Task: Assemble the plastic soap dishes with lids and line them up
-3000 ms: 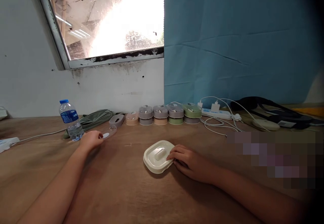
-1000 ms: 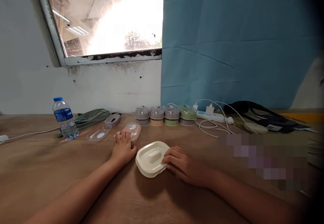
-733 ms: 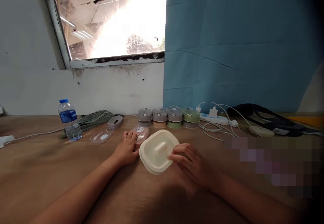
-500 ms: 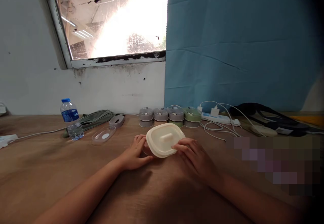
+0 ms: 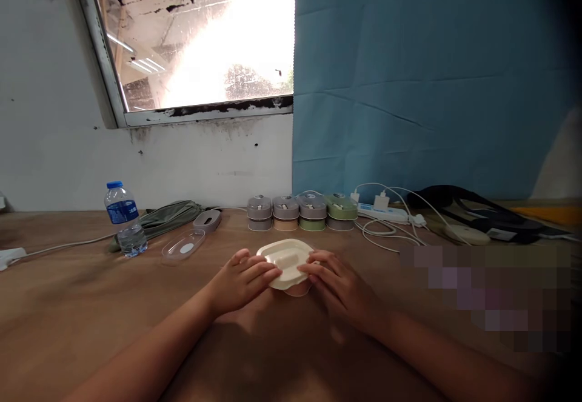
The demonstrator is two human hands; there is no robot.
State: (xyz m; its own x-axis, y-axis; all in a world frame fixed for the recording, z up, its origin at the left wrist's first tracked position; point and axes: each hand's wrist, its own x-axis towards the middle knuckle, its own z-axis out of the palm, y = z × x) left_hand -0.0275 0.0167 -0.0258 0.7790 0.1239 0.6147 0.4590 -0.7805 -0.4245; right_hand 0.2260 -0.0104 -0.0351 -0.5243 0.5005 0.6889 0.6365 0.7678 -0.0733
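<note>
A cream lid [image 5: 287, 261] with a raised oblong middle lies over a small pinkish container [image 5: 298, 289], whose lower front edge shows beneath it. Whether the lid sits fully flush I cannot tell. My left hand [image 5: 243, 279] grips the lid's left side, its fingers resting on top and its thumb hidden. From the right, my right hand [image 5: 341, 281] holds the lid's rim, fingertips on its upper face. Behind my left hand, a clear oval cover [image 5: 184, 245] with a white round sticker lies on the table, near a grey oblong piece [image 5: 207, 220] with a slot.
Several small lidded boxes [image 5: 312, 207] stand in a row by the wall. A water bottle [image 5: 126, 220] stands left beside a grey-green pouch [image 5: 170, 220]. Right of the boxes are a power strip [image 5: 386, 212] with cables and a black strap [image 5: 459, 205]. All rest on the brown table [image 5: 91, 323].
The lid has come down from a tilt onto the container. My left hand has moved from the container's side to the lid's left edge; my right hand still holds the lid.
</note>
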